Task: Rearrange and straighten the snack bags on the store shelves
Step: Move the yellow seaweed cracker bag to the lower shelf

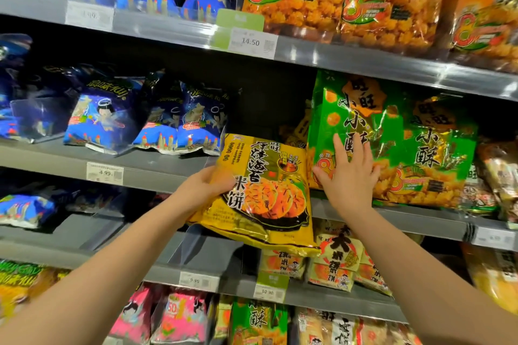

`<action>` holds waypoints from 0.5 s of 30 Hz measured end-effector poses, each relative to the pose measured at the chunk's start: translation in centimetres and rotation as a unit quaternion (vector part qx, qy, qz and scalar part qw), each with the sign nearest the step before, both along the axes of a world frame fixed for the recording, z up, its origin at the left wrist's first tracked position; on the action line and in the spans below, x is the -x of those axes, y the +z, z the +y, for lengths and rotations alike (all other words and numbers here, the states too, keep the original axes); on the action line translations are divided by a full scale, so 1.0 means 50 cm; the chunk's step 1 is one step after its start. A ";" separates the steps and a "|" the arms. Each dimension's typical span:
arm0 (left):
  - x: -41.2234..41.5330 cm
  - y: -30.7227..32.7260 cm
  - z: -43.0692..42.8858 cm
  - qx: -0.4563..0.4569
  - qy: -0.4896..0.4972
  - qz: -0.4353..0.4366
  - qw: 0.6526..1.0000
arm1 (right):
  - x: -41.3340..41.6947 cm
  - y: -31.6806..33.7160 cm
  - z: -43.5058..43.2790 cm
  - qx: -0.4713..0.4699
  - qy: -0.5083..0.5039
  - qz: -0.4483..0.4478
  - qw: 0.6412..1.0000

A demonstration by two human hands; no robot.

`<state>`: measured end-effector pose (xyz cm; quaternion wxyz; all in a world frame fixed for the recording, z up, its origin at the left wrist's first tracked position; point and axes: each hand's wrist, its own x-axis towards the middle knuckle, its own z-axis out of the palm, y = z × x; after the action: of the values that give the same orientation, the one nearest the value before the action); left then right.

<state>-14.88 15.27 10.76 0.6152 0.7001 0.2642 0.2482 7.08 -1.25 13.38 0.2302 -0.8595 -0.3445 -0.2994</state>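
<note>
Two risks: the yellow bag (266, 190), edge-gripped by curled fingers of the left hand (203, 189), may slip free, while straight fingers of the right hand (349, 179) pressing the green bag (330, 112) may topple it.

Top tag (250, 42) 14.50; middle tag (105, 173) 4.99; bottom tag (267, 292) 10.90; yellow bag (269, 204) 米饼.

yellow bag (266, 193) in my fingers: glossy crinkled foil | green bag (420, 154): shiny plastic | shelf (157, 165): smooth grey metal
</note>
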 end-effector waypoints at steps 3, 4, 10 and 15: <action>0.015 -0.021 -0.014 -0.024 0.014 -0.026 0.999 | 0.015 -0.011 -0.007 -0.009 0.005 0.011 1.000; 0.020 -0.025 -0.021 -0.033 0.021 -0.028 0.999 | 0.019 -0.013 -0.010 -0.011 0.008 0.013 1.000; 0.058 -0.037 -0.059 -0.150 0.077 -0.014 0.986 | 0.037 -0.017 -0.031 -0.033 0.015 0.029 0.999; 0.095 -0.070 -0.079 -0.207 0.116 -0.027 0.971 | 0.036 -0.021 -0.046 -0.045 0.018 0.027 0.998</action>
<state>-19.63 11.34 7.26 0.4306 0.7698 0.2700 0.3861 5.28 -3.53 12.31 0.2826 -0.8497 -0.3398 -0.2874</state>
